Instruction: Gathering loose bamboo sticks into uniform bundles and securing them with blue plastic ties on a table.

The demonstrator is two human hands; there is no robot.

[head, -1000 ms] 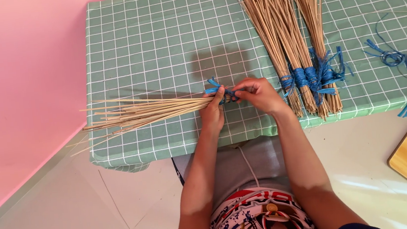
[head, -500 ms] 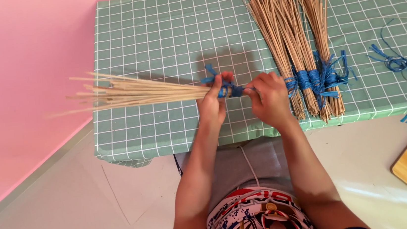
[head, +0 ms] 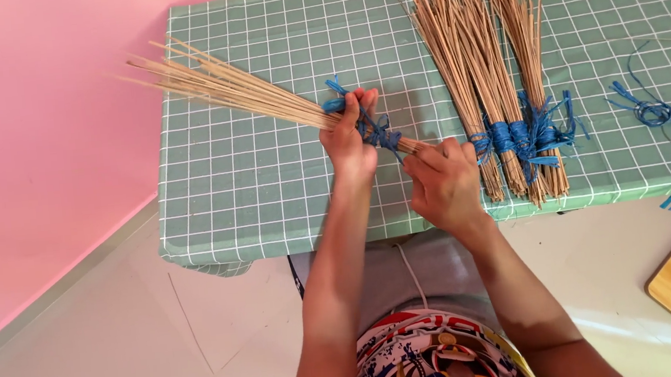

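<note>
Head view: both hands grip the stick bundle.

No packages, labels, signs or screens anywhere in view.
</note>
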